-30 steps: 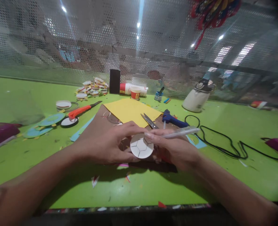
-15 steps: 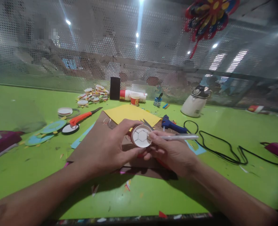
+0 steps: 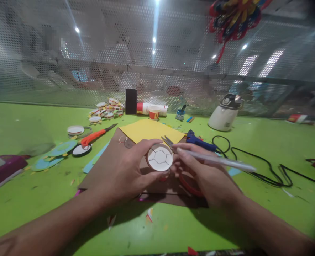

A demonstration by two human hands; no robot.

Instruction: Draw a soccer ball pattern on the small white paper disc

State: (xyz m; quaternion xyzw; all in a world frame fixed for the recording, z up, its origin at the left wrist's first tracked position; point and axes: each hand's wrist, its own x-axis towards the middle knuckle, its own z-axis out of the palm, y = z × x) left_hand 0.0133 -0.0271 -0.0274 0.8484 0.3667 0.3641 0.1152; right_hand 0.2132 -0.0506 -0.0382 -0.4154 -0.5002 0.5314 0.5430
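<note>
My left hand is closed around the rim of a small paper cup, its white round base facing me. Dark lines on that base form a soccer-ball pattern, a hexagon with spokes. Just right of it, my right hand grips a silvery-white pen that slants out to the right. The pen's tip end is by my fingertips, close to the cup's edge. Beneath the hands lies a brown board. Scissors with red handles rest on it, partly hidden by my right hand, blades pointing away.
Yellow paper lies beyond the hands. A blue glue gun with black cord sits right, near a white kettle. To the left are an orange-handled knife, blue discs and a pile of cut cup pieces.
My right hand has moved the pen off the cup's base to the right. The base now faces me more fully, and the red scissor handles show more.
</note>
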